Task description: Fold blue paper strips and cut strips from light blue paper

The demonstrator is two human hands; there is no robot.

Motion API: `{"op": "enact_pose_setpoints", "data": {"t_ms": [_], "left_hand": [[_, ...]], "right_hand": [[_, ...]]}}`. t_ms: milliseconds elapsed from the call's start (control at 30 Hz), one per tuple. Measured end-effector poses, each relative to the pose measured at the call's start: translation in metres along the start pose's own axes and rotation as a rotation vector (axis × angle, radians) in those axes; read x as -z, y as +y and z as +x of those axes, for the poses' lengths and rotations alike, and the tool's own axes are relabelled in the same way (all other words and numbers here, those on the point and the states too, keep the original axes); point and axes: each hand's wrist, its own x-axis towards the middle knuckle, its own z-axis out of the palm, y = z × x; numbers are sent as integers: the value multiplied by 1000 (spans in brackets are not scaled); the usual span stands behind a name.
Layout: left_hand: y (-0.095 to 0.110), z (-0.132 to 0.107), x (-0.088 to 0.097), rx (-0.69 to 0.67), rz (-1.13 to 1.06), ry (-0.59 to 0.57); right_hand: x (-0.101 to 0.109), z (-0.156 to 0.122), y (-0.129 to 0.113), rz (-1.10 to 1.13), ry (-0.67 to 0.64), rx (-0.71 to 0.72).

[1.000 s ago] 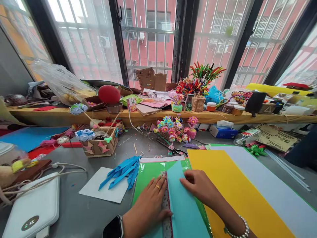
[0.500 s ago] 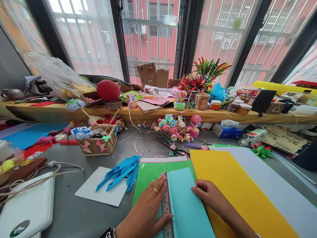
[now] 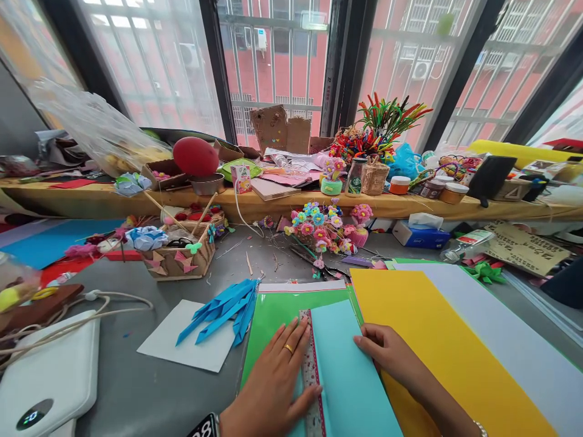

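A light blue sheet of paper (image 3: 348,358) lies over a green sheet (image 3: 273,309) in front of me. Along its left part runs a patterned ruler (image 3: 311,364) with a pink edge. My left hand (image 3: 280,370) lies flat with fingers stretched out, pressing the ruler down; its thumb rests across the ruler's lower part. At the sheet's right edge, my right hand (image 3: 385,352) pinches the paper between thumb and curled fingers. The paper is slightly raised along the ruler's right side.
Folded blue paper strips (image 3: 223,312) lie on a white square (image 3: 182,340) to the left. A white power bank (image 3: 50,376) with a cable is farther left. Yellow sheets (image 3: 419,328) spread to the right. Behind stand a cardboard basket (image 3: 177,261), crafted flowers (image 3: 319,224) and a tissue box (image 3: 421,235).
Both hands keep their places on the ruler and the paper's right edge. The view has shifted slightly; the paper shows little other change.
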Motion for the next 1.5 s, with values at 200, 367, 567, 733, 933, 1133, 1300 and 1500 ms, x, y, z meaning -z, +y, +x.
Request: {"op": "enact_pose_setpoints", "data": {"t_ms": [200, 367, 567, 733, 933, 1133, 1300, 1500], "left_hand": [[1, 2, 1, -1, 29, -36], [2, 1, 2, -7, 41, -68], [1, 2, 1, -13, 34, -45], [2, 1, 2, -17, 22, -31], [2, 1, 1, -5, 22, -41], [3, 1, 1, 1, 35, -44], [3, 0, 0, 0, 38, -43], [1, 1, -1, -3, 22, -16]], "right_hand": [[1, 0, -1, 3, -5, -11], [1, -1, -1, 10, -8, -16], [1, -1, 0, 4, -6, -6], [0, -1, -1, 20, -13, -4], [1, -4, -5, -10, -9, -13], [-2, 4, -34, -586, 129, 19], [-14, 9, -67, -998, 229, 30], [-35, -1, -85, -1183, 235, 136]]}}
